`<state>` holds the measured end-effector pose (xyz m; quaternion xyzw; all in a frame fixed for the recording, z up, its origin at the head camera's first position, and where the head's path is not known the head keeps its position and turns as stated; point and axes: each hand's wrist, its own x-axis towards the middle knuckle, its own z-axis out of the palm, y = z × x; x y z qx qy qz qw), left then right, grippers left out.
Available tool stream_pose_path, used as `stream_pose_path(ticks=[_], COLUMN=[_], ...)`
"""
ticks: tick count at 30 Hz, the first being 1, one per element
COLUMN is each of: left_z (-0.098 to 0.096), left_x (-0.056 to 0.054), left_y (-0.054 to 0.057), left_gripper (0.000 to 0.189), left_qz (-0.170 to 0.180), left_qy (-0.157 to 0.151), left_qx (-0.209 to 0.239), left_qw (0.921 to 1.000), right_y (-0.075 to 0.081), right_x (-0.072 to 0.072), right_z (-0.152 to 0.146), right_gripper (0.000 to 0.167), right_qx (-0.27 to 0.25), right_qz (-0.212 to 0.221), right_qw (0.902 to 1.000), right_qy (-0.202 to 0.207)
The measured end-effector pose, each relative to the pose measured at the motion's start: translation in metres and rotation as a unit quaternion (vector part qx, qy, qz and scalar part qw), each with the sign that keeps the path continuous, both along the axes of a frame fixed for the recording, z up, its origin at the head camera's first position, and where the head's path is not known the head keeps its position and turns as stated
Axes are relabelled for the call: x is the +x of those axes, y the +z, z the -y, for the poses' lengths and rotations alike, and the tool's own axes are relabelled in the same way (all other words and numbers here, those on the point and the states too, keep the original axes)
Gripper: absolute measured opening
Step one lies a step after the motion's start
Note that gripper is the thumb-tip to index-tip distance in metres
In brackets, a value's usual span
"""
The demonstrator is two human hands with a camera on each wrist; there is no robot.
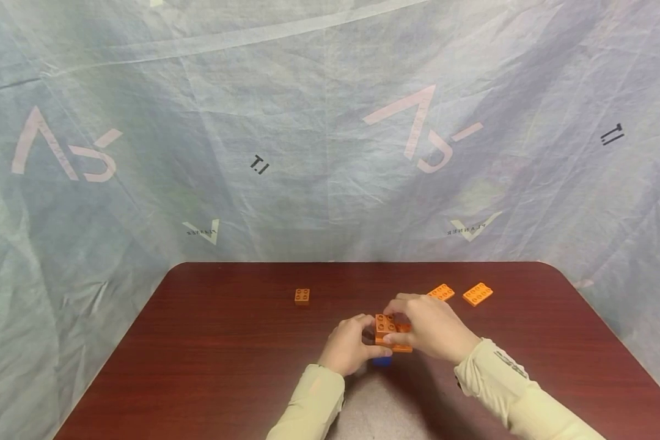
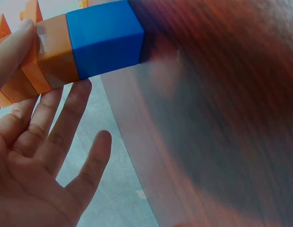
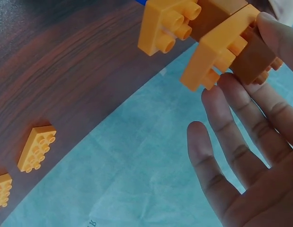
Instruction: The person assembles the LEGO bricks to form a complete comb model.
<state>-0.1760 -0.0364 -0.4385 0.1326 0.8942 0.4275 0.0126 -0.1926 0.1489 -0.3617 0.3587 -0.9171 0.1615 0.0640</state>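
Note:
Between the two hands stands a stack of toy bricks: a blue brick [image 2: 108, 40] at the bottom, then brown bricks alternating with wider orange plates [image 3: 215, 56] that jut out to one side. A brown brick [image 1: 385, 322] with studs on top crowns it. My left hand [image 1: 348, 346] holds the stack from the left, thumb on the near side, fingertips on the far side, little finger held away. From the right, my right hand [image 1: 433, 325] pinches the top brown brick between thumb and fingers; its little finger stands off. In the head view the hands partly hide the stack's middle.
A loose brown brick [image 1: 302, 297] lies at the back, left of the stack. Two orange plates lie at the back right: one [image 1: 442, 292] partly behind my right hand, the other [image 1: 477, 294] farther right. Grey cloth [image 1: 330, 153] hangs behind the dark red table [image 1: 209, 366].

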Motion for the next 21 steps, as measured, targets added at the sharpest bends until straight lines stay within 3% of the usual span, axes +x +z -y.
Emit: stream_pose_path(ticks=[7, 21], left_z=[-0.0001, -0.0008], left_x=[-0.0006, -0.0002], left_y=[-0.0010, -0.0012], left_gripper=[0.028, 0.028], left_qz=[-0.004, 0.005], left_qy=[-0.001, -0.001], left_qx=[0.003, 0.008], left_qw=[1.0000, 1.0000], right_y=[-0.0021, 0.0039], right_x=[0.0001, 0.0019], right_z=[-0.0009, 0.0043], right_gripper=[0.032, 0.038], right_qx=[-0.009, 0.027], right_qz=[0.010, 0.006], right_qw=[0.9999, 0.9996], right_qy=[0.001, -0.004])
